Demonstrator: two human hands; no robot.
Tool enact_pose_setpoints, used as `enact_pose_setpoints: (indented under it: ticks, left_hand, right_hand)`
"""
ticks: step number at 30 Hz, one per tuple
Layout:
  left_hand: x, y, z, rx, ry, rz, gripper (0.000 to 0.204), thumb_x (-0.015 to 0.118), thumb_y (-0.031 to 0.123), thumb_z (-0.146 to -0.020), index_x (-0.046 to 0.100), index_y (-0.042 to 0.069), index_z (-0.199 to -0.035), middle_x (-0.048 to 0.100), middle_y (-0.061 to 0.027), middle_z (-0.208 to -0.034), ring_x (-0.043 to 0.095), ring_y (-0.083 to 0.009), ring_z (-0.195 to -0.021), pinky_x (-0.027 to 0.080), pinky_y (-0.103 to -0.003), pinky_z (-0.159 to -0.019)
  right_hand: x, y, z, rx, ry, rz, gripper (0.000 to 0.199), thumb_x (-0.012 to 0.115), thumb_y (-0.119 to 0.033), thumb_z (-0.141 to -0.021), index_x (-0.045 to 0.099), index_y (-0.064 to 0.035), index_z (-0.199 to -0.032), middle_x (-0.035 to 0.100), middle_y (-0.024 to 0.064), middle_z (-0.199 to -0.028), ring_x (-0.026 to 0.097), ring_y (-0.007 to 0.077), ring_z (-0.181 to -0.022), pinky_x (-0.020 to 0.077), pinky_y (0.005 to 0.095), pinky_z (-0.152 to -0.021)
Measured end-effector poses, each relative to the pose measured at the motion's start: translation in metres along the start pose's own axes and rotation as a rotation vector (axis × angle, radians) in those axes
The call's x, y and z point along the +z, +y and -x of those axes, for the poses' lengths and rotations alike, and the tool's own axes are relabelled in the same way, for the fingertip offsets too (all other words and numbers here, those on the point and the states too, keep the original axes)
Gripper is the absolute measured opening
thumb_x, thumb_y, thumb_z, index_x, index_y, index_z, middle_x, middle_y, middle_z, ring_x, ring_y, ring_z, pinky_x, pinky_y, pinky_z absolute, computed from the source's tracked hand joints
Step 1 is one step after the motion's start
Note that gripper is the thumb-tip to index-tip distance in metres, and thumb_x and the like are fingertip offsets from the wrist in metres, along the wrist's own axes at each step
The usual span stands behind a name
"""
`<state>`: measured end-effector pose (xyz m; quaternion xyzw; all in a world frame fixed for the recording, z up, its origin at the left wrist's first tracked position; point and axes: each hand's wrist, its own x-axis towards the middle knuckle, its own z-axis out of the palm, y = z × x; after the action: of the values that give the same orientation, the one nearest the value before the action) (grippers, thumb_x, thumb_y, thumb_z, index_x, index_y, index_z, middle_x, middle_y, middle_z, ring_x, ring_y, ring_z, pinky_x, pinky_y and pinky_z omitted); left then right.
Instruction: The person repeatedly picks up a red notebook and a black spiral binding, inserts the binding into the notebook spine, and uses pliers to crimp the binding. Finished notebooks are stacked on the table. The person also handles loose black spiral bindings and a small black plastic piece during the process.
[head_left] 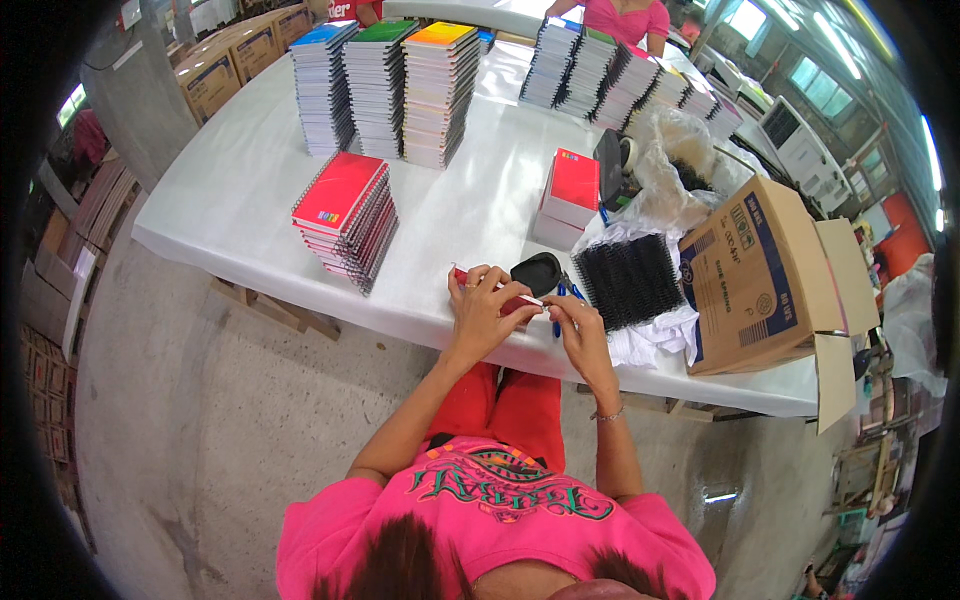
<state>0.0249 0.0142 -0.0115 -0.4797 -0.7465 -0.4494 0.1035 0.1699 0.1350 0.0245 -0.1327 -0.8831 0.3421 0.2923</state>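
Observation:
At the table's near edge, my left hand (486, 308) is closed around a red-covered notebook (516, 304), its edge turned up toward me. My right hand (582, 335) pinches at the notebook's right end; what lies between those fingertips is too small to make out. Just beyond them sits a black oval dish (537, 272), with a blue-handled tool (566, 291) partly hidden beside it. Black spiral binding coils (625, 282) lie in a pile on white wrapping, right of my right hand. To the left stands a stack of red spiral notebooks (345, 218).
A stack of red-topped pads (568, 200) stands beyond the dish. An open cardboard box (750, 280) and clear plastic wrap (668, 180) take up the right. Tall notebook stacks (435, 95) line the far side, where another person (625, 20) in pink is present.

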Motion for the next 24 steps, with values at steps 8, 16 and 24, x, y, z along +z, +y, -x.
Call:
enact_pose_setpoints:
  ticks: [8, 16, 24]
  left_hand:
    - [-0.005, 0.003, 0.000, -0.006, -0.016, 0.015, 0.030, 0.078, 0.046, -0.074, 0.076, 0.022, -0.091, 0.058, 0.0037, -0.095, 0.049, -0.0203, -0.109, 0.020, -0.062, -0.103]
    - [-0.004, 0.000, 0.002, 0.006, -0.025, -0.005, 0.027, 0.076, 0.045, -0.077, 0.075, 0.023, -0.094, 0.057, 0.0033, -0.096, 0.049, -0.0202, -0.109, 0.019, -0.062, -0.103]
    - [-0.004, 0.002, 0.001, -0.001, -0.027, 0.005, 0.030, 0.074, 0.049, -0.077, 0.074, 0.024, -0.095, 0.056, 0.0032, -0.095, 0.049, -0.0203, -0.109, 0.018, -0.064, -0.104]
  right_hand:
    - [-0.002, -0.012, -0.001, 0.212, -0.035, -0.187, 0.013, 0.056, -0.008, -0.097, 0.063, 0.0029, -0.099, 0.061, 0.0078, -0.075, 0.058, 0.0131, -0.070, 0.0469, 0.0289, -0.068]
    - [0.001, -0.013, 0.005, 0.125, -0.145, -0.126, 0.014, 0.062, -0.005, -0.093, 0.057, 0.0022, -0.105, 0.063, 0.0060, -0.083, 0.057, 0.0121, -0.078, 0.0469, 0.0277, -0.075]
    - [0.000, -0.006, 0.003, 0.189, 0.030, -0.108, 0.016, 0.060, -0.004, -0.092, 0.060, 0.0002, -0.108, 0.068, 0.0123, -0.099, 0.063, 0.0199, -0.085, 0.0488, 0.0313, -0.076]
